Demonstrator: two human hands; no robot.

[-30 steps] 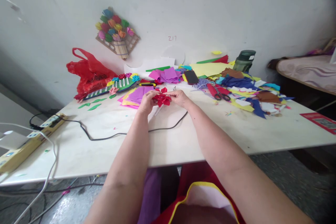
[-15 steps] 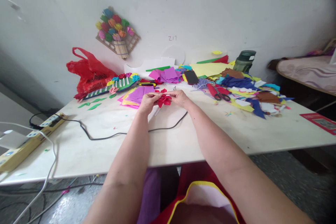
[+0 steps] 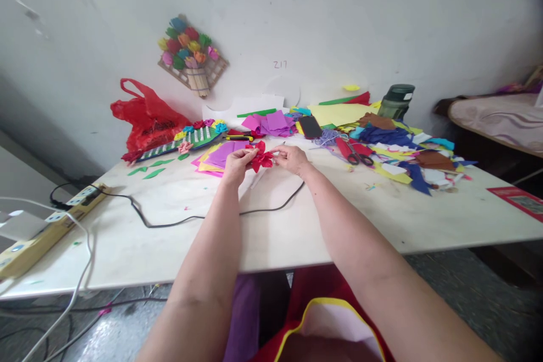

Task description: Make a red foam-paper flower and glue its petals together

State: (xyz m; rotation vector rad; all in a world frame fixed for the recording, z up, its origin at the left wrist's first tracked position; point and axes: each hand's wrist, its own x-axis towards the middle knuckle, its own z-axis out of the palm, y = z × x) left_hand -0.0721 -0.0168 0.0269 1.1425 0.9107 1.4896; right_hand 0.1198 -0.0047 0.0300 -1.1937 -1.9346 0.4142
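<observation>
A red paper flower [image 3: 262, 158] with several petals is pinched between the fingers and thumb of my left hand [image 3: 238, 164]. Just to its right, my right hand [image 3: 292, 159] has its thumb and fingertips pressed together close to the petals. Whatever sits between those right fingertips is too small to make out. Under and beside my left hand lies a stack of purple, yellow and pink paper sheets [image 3: 223, 155]. White strips show on the table below the flower, partly behind my left wrist.
A black cable [image 3: 169, 225] crosses the table to a power strip [image 3: 46, 232] at left. Behind stand a red plastic bag [image 3: 146, 116] and a green bottle [image 3: 395, 103]. Scissors [image 3: 354, 153], a phone [image 3: 310, 127] and a heap of paper scraps [image 3: 407, 150] lie right.
My right hand has drawn slightly away from the flower's centre to its right side. The flower has turned and shifted a little left in my left hand.
</observation>
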